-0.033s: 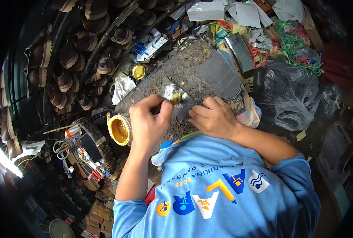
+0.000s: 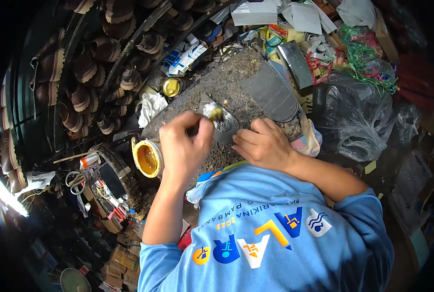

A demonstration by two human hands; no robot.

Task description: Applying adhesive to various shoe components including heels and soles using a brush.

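Head — brush (image 2: 216, 115) in left hand (image 2: 184, 143)

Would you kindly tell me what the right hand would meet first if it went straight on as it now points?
The right hand would probably first meet the flat, rounded, dark grey sheet just ahead; whether they touch is unclear.

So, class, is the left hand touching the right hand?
Apart: the head view shows the rough worktop between the left hand and right hand.
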